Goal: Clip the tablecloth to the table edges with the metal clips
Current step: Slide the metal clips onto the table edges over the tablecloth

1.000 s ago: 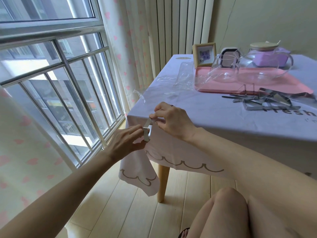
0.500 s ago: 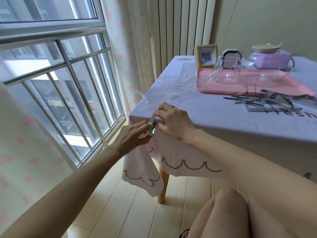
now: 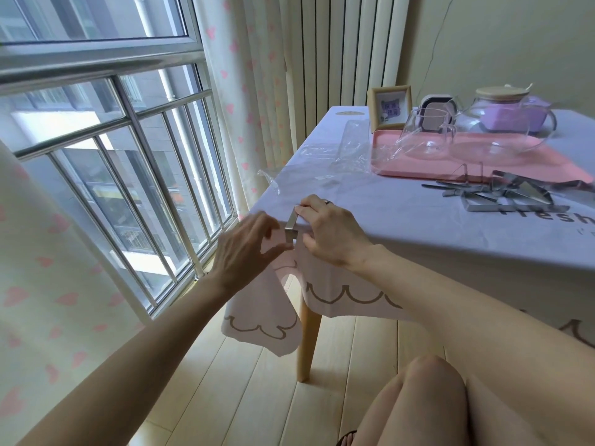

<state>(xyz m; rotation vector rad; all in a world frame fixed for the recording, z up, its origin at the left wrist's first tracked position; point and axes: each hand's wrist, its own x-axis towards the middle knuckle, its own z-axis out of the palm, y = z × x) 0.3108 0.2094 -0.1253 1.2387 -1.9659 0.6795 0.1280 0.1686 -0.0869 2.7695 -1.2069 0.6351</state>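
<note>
One metal clip [image 3: 289, 229] sits on the near-left corner of the table, over the pale tablecloth [image 3: 402, 226]. Its top strip lies on the surface and its bent part hangs down the edge. The right hand [image 3: 331, 235], with one ring, grips that corner: curled fingers press on the clip's top strip and the thumb pushes against the hanging cloth below. The left hand [image 3: 248, 249] is just left of the clip with its fingers spread and loose. Its thumb tip is at the clip's lower end, but blur hides whether they touch.

Toward the near-right part of the tabletop lies a heap of spare clips [image 3: 502, 196], overlapped too much to count. Behind it is one pink tray [image 3: 386, 164] carrying one glass teapot [image 3: 502, 123] with a wooden lid and one glass jug [image 3: 425, 136]. At the far edge stands one picture frame [image 3: 390, 107]. Clear plastic film [image 3: 347, 149] lies along the left edge. One wooden table leg [image 3: 307, 342] shows under the corner.
</note>
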